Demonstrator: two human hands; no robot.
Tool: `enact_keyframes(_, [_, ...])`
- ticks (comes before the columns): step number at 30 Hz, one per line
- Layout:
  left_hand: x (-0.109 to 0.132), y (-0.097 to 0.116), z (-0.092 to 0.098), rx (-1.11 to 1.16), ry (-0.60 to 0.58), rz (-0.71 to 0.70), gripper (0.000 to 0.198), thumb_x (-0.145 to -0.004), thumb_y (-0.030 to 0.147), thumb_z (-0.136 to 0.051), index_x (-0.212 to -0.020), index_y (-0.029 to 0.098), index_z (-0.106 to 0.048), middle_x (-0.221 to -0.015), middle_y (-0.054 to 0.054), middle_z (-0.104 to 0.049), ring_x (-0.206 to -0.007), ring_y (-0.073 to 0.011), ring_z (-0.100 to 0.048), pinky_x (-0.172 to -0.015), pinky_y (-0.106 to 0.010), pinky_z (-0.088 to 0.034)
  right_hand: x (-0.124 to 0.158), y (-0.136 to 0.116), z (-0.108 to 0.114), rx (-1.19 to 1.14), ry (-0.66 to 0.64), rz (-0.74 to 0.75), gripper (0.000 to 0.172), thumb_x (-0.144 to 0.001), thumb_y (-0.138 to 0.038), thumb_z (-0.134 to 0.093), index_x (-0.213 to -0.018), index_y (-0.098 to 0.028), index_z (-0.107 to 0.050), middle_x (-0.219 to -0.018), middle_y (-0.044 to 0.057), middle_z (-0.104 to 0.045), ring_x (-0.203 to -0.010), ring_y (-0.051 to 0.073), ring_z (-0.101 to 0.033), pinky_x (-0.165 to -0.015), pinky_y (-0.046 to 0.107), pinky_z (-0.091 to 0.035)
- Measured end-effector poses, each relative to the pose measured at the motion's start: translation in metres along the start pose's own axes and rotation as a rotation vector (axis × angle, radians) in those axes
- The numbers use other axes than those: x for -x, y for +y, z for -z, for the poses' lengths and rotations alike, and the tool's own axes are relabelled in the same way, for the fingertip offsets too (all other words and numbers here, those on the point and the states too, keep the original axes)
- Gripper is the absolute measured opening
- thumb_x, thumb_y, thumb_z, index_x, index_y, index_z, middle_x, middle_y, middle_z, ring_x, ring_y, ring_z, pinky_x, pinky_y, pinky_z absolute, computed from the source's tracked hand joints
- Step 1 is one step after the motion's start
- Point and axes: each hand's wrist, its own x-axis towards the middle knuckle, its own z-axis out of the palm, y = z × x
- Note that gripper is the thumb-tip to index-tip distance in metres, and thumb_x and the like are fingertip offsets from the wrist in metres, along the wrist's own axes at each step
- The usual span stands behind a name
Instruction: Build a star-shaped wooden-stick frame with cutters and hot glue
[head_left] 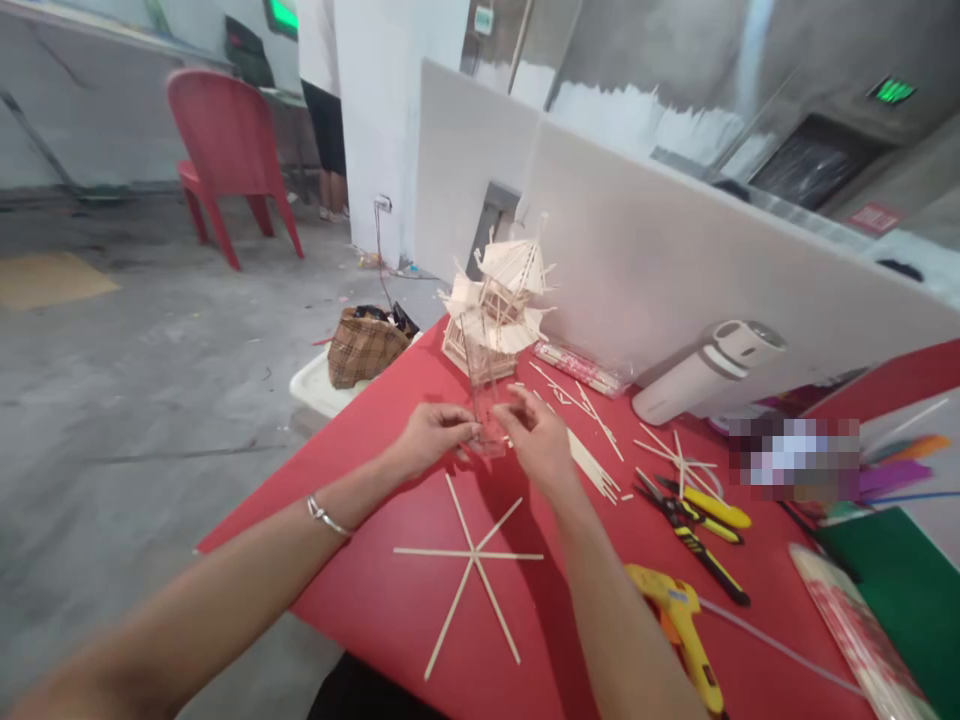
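Note:
My left hand (431, 437) and my right hand (538, 440) meet over the red table (375, 600), fingers pinched together on a small see-through piece (487, 425) held between them. Just beyond the hands stands a model pagoda (496, 305) built of thin wooden sticks. In front of my forearms lies a star of crossed sticks (471, 555) flat on the table. A silver bracelet (324, 515) circles my left wrist.
Loose sticks (589, 455), another stick star (679, 460), yellow-handled pliers (694, 520) and a yellow glue gun (679, 625) lie to the right. A white bottle (705, 372) leans on the white partition (675, 250). A checked bag (364, 345) and red chair (225, 150) stand left.

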Motion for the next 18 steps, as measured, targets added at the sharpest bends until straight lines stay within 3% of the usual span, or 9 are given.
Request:
enact_keyframes(3, [0.004, -0.002, -0.003, 0.031, -0.057, 0.089, 0.046, -0.062, 0.05, -0.088, -0.082, 0.012, -0.071, -0.069, -0.01, -0.076, -0.046, -0.0186, -0.067, -0.038, -0.025, -0.051, 0.001, 0.009, -0.012, -0.011, -0.034, 0.003, 0.031, -0.09, -0.043, -0.063, -0.11, -0.024, -0.077, -0.104, 0.005, -0.08, -0.093, 0.022, -0.074, -0.09, 0.036, -0.057])
enact_keyframes(6, [0.005, 0.0, -0.001, 0.049, -0.062, 0.091, 0.046, -0.062, 0.05, -0.088, -0.082, 0.012, -0.07, -0.064, -0.008, -0.074, -0.043, -0.018, -0.065, -0.036, -0.025, -0.05, 0.003, 0.014, -0.009, 0.024, -0.049, 0.034, 0.031, -0.091, -0.041, -0.059, -0.109, -0.025, -0.078, -0.107, 0.006, -0.08, -0.096, 0.023, -0.074, -0.093, 0.038, -0.056])
enact_keyframes(11, [-0.002, 0.009, 0.011, 0.104, 0.115, -0.063, 0.04, -0.064, 0.046, -0.087, -0.077, 0.013, -0.069, -0.059, -0.003, -0.068, -0.043, -0.0101, -0.058, -0.04, -0.021, -0.048, 0.013, 0.028, 0.013, 0.114, -0.092, 0.052, 0.037, -0.095, -0.04, -0.052, -0.115, -0.023, -0.078, -0.116, 0.009, -0.077, -0.104, 0.023, -0.072, -0.095, 0.038, -0.055])
enact_keyframes(15, [-0.006, 0.01, 0.023, 0.091, 0.253, -0.141, 0.038, -0.064, 0.043, -0.084, -0.084, 0.014, -0.071, -0.054, 0.002, -0.062, -0.043, -0.0077, -0.052, -0.04, -0.018, -0.042, 0.025, 0.039, 0.033, 0.225, -0.141, 0.021, 0.035, -0.096, -0.036, -0.051, -0.114, -0.023, -0.078, -0.114, 0.01, -0.077, -0.105, 0.023, -0.071, -0.096, 0.038, -0.053])
enact_keyframes(18, [-0.006, 0.004, 0.028, -0.161, 0.148, -0.061, 0.028, -0.066, 0.038, -0.08, -0.077, 0.013, -0.07, -0.05, 0.002, -0.06, -0.039, -0.0086, -0.05, -0.039, -0.02, -0.04, 0.032, 0.048, 0.046, 0.307, -0.177, -0.014, 0.032, -0.097, -0.031, -0.051, -0.113, -0.024, -0.078, -0.113, 0.008, -0.077, -0.109, 0.022, -0.069, -0.1, 0.038, -0.049])
